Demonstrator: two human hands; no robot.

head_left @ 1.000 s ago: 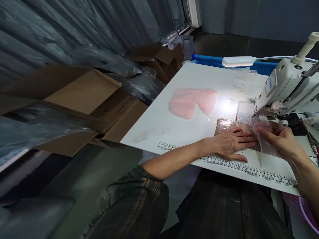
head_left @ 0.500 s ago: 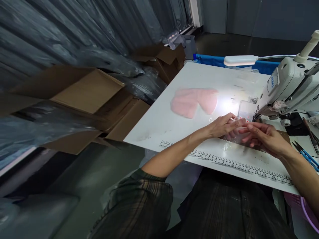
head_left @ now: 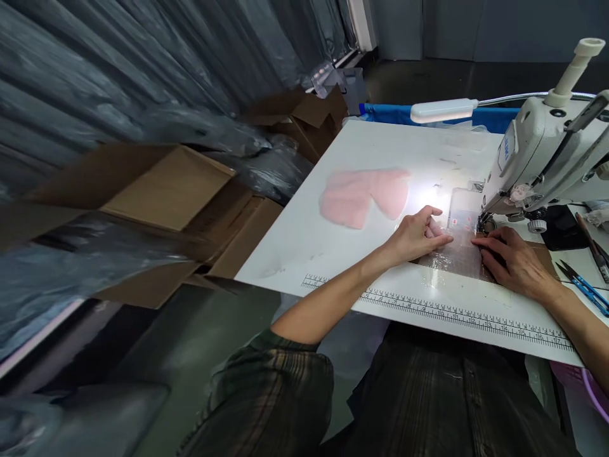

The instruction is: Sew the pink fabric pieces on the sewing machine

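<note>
Presently, the sheer piece (head_left: 464, 257) lies flat close to the front edge of the counter (head_left: 290, 244), and all the clock hours are counted from this piece. At nine o'clock the left hand (head_left: 419, 236) has its forefinger lifted apart from the thumb; whether its other fingers hold the film, I cannot tell. At three o'clock the right hand (head_left: 514, 261) keeps its fingertips by the edge of the piece, and whether this grip is closed, I also cannot tell. Room for moving is wide toward nine and ten o'clock, but toward one o'clock it becomes narrow, because the sewing machine (head_left: 533, 152) stands just beside. On its head a label (head_left: 506, 149) shows blue letters, seemingly "JUKI", the first one unclear. Toward six o'clock a printed ruler (head_left: 442, 312) follows the front edge, with numbers readable up to 17. The sheer piece is transparent and a little shiny, over a smooth brown strip (head_left: 545, 255). At ten o'clock a soft pink cloth (head_left: 349, 200) has two rounded lobes with a notch between. Between three and four o'clock lie slim blue snips (head_left: 586, 289), blades apart.
</note>
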